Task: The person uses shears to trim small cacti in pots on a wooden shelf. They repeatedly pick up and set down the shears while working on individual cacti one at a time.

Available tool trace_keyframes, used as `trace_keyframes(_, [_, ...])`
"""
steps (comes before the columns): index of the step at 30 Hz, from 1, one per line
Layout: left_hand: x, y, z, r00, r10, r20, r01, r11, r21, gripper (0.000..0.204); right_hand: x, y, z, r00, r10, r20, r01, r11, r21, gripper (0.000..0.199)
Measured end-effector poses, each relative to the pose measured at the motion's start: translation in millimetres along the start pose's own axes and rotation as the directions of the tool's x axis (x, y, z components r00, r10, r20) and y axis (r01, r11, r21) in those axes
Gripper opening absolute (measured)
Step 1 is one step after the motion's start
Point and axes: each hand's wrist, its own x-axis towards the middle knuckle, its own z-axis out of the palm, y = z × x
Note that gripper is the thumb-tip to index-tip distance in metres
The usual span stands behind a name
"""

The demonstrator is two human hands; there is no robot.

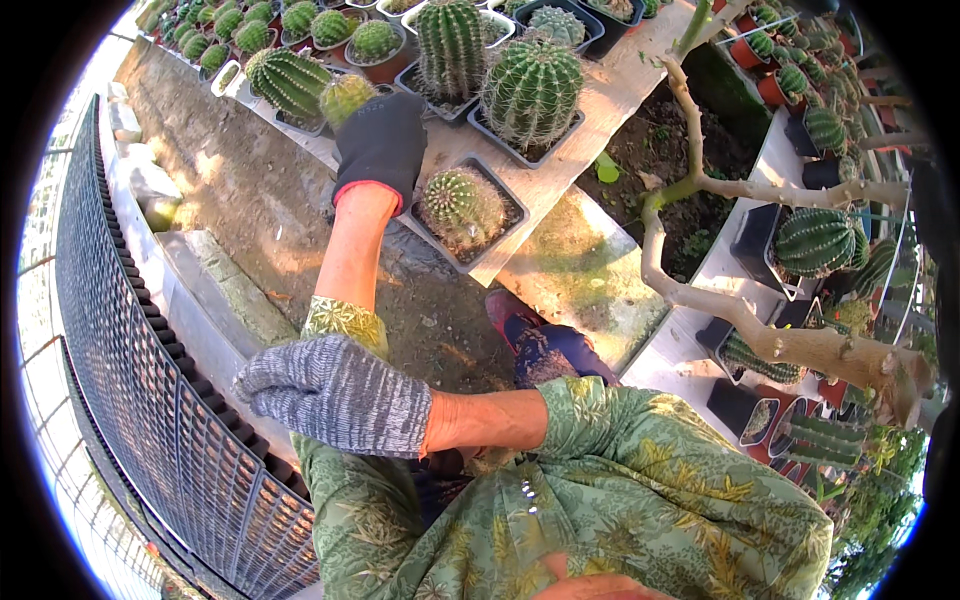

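My left hand [381, 150], in a black glove with a red cuff, reaches to the bench edge. It is closed against a small yellowish round cactus [346, 97]; its fingertips and the cactus's base are hidden. Close to its wrist, a small spiny cactus [455, 200] stands in a square dark pot [470, 262] at the bench corner. My right hand [335, 394], in a grey knit glove, crosses over my left sleeve. Its fingers are curled together, and whatever may be inside them is out of sight.
The wooden bench [618, 108] bears several potted cacti, including a big round cactus [532, 95] and a tall cactus [450, 45]. A bare branch [690, 297] spans the right side, before more potted cacti. Black mesh [150, 400] runs along the left.
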Motion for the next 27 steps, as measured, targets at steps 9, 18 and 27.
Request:
trace_keyframes(9, [17,8,-14,0.982,0.182,-0.047,-0.174,0.975,0.137,0.029,5,-13,-12,1.0,-0.002,0.001,0.002,0.997,0.081,0.02])
trace_keyframes(18, [28,15,-24,0.934,0.35,-0.074,-0.343,0.935,0.094,0.028,7,-20,-19,1.0,-0.015,0.007,0.014,0.998,0.057,0.023])
trace_keyframes(27, [16,9,-23,0.958,0.277,-0.07,-0.268,0.956,0.117,0.025,5,-23,-23,0.983,0.114,0.141,-0.137,0.976,0.169,0.026])
